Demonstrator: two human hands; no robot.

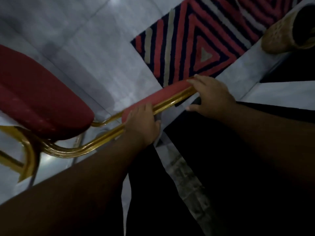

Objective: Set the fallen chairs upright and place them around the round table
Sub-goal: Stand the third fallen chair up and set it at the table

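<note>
A chair with a dark red padded seat (pixel 39 96) and a gold metal frame (pixel 68 150) fills the left and centre of the view. Its red backrest (pixel 163 95) runs diagonally across the middle, edged by gold tubing. My left hand (pixel 143 123) is clasped around the lower end of the backrest and its frame. My right hand (pixel 211 96) grips the upper end of the same backrest, thumb underneath. The chair's legs are mostly out of view. No round table shows.
Pale grey floor tiles (pixel 85 48) lie under the chair. A red, black and grey patterned rug (pixel 196 40) covers the floor at the upper right. A woven basket (pixel 283 31) stands at the top right corner. My dark clothing (pixel 238 167) fills the lower right.
</note>
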